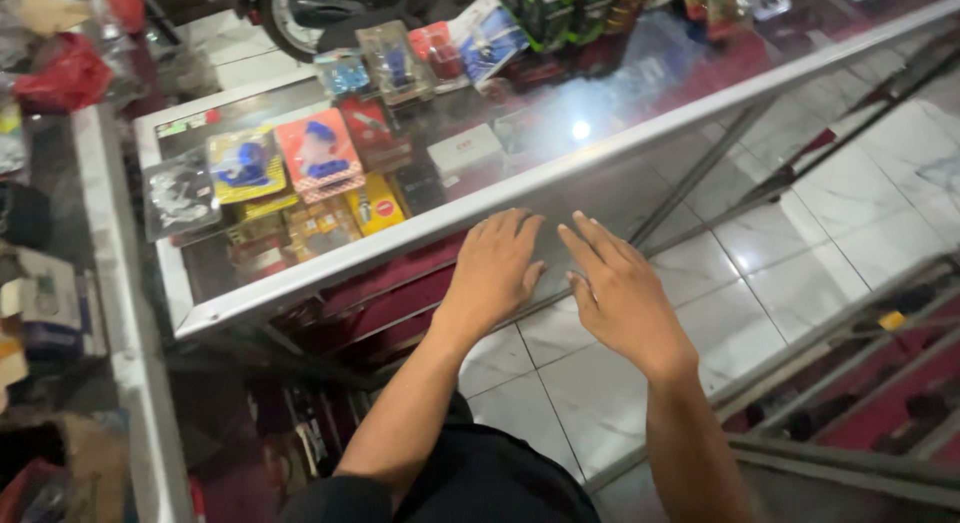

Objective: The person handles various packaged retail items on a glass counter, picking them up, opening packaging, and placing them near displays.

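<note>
Dark cloth on the person's lap is sitting closest to the camera, and both bare arms are reaching up from it. Below them, a floor of white tiles with thin grey lines is shining in the light.

Both hands are lying flat and open, holding nothing. Left hand is resting palm down with its fingers close together, and the fingertips are touching the silver metal edge of a glass counter. Right hand is sitting just beside it, fingers spread a little and pointing up at the same edge (whether it is pressing on the glass or only hovering is hard to tell).

Beyond the edge, the smooth glass top is showing a bright spot of light. Small packs are lying under it: a yellow pack with a blue part, a pink pack with a blue part, a little white box and a clear plastic pack. Red lining is peeking out on the lower shelf.

Farther off, a black wheel is standing behind the counter, a red bag is lying at the far left, and metal bars are slanting across at the right.
</note>
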